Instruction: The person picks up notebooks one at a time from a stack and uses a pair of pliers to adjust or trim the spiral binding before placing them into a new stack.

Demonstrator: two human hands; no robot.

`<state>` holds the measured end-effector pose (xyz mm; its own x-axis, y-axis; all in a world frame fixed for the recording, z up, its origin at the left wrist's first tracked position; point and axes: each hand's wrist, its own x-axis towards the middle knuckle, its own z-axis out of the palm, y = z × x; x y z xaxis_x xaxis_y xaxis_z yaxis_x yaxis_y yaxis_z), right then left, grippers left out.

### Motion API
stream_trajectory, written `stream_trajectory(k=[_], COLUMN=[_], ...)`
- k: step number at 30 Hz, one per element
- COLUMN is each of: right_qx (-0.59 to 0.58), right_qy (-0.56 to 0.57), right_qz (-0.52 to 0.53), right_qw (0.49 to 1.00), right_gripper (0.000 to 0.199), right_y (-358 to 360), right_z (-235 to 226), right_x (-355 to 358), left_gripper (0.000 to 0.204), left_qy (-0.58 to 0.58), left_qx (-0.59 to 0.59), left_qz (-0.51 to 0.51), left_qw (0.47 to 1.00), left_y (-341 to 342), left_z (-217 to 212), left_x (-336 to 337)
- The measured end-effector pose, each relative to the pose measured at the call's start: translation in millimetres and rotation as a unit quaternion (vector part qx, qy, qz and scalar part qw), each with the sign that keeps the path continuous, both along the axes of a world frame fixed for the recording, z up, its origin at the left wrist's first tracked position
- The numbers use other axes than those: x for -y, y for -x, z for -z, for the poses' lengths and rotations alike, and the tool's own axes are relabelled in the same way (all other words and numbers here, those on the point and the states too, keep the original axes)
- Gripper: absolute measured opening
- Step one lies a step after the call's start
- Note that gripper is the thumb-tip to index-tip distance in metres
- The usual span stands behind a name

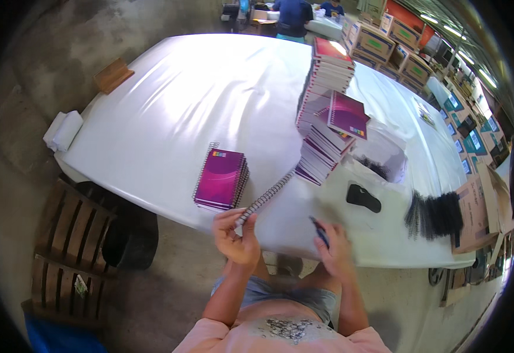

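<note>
Here the left hand (237, 235) is closed around the lower end of a spiral-bound notebook (295, 206), pinching its wire spine, which runs up and to the right from the fingers; the notebook lies white side up at the near edge of the white tabletop (169, 100). The right hand (333, 247) is curled shut on a small dark blue tool (319, 230), resting on the same notebook near its lower right corner. Just left of the left hand sits a short stack of purple spiral notebooks (222, 179). Farther back, a tall leaning stack of notebooks (326, 112) rises from the tabletop. To the right lie a black flat object (363, 197) and a bundle of black binding coils (434, 215), with cardboard boxes (386, 44) beyond.
</note>
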<state>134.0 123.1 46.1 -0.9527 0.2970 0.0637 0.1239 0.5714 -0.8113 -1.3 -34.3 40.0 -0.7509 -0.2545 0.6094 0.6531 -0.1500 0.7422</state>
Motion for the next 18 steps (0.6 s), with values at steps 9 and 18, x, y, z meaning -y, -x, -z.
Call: stream_trajectory(k=[9,18], right_qx=[-0.195,-0.103], right_qy=[0.27,0.09], right_qz=[-0.079,-0.097], right_qw=[0.94,0.986], right_gripper=[0.063,0.044], right_y=[93,243], right_z=[-39,-34], right_x=[41,46], left_gripper=[0.029,0.022], left_qy=[-0.216,0.175], left_qx=[0.146,0.211], left_qz=[0.13,-0.016], left_qw=[0.957,0.961], left_y=[6,79], left_z=[-23,-19], left_x=[33,71])
